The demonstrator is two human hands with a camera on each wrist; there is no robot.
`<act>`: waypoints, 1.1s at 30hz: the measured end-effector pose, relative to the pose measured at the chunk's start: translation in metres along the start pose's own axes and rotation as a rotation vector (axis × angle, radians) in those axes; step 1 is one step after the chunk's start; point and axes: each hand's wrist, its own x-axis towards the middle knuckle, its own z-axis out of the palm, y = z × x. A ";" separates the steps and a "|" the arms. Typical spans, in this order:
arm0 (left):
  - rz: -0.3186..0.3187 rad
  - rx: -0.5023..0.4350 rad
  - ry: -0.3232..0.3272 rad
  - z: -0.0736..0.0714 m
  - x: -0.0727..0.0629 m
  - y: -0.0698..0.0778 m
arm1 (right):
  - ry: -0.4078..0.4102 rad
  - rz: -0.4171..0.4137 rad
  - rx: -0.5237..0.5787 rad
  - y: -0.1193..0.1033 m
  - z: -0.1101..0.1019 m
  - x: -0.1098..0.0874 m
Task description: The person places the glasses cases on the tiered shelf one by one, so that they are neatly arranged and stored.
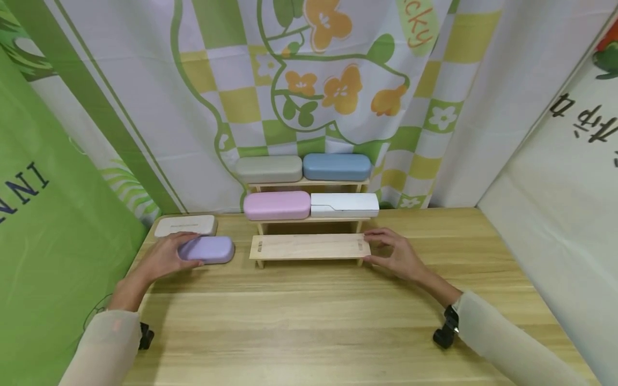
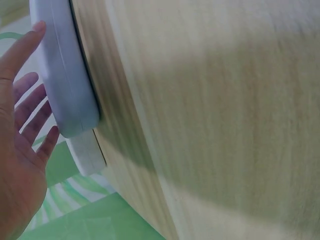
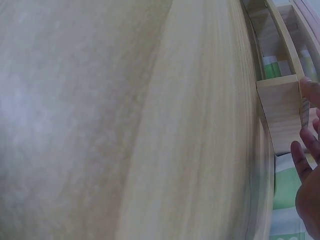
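My left hand [image 1: 166, 254] spans the left end of a lilac glasses case [image 1: 212, 250] on the table, thumb at its front and fingers at its back. In the left wrist view the thumb overlaps the case's edge. A cream case [image 1: 193, 222] lies just behind it. At the right end of a wooden three-tier display rack [image 1: 309, 247], my right hand [image 1: 398, 254] holds the lowest step, thumb at the front corner and fingers at the rear. That step is bare. A pink case [image 1: 277, 206] and a white case [image 1: 345, 204] sit on the middle step.
Grey [image 1: 270, 169] and blue [image 1: 337, 166] cases fill the top step. Behind the rack hangs a patterned curtain [image 1: 232, 80]. The wooden table [image 1: 289, 327] stretches out in front, with a green cloth [image 1: 58, 230] along its left side and a white one [image 1: 565, 187] on the right.
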 end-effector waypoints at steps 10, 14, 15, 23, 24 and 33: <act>-0.039 -0.002 -0.028 -0.002 -0.001 -0.003 | 0.044 -0.108 -0.104 -0.001 -0.003 0.002; -0.053 -0.020 -0.053 -0.001 -0.001 -0.004 | 0.071 -0.142 -0.144 0.002 -0.004 0.001; -0.057 -0.027 -0.060 -0.001 0.000 -0.004 | 0.075 -0.146 -0.149 0.003 -0.005 0.001; -0.069 -0.036 -0.075 0.000 0.000 -0.004 | 0.087 -0.132 -0.183 0.002 -0.007 0.000; -0.065 -0.031 -0.072 0.000 0.000 -0.004 | 0.090 -0.131 -0.189 0.001 -0.007 0.000; -0.036 -0.023 -0.040 -0.003 -0.001 0.002 | 0.112 -0.158 -0.228 -0.001 -0.008 0.001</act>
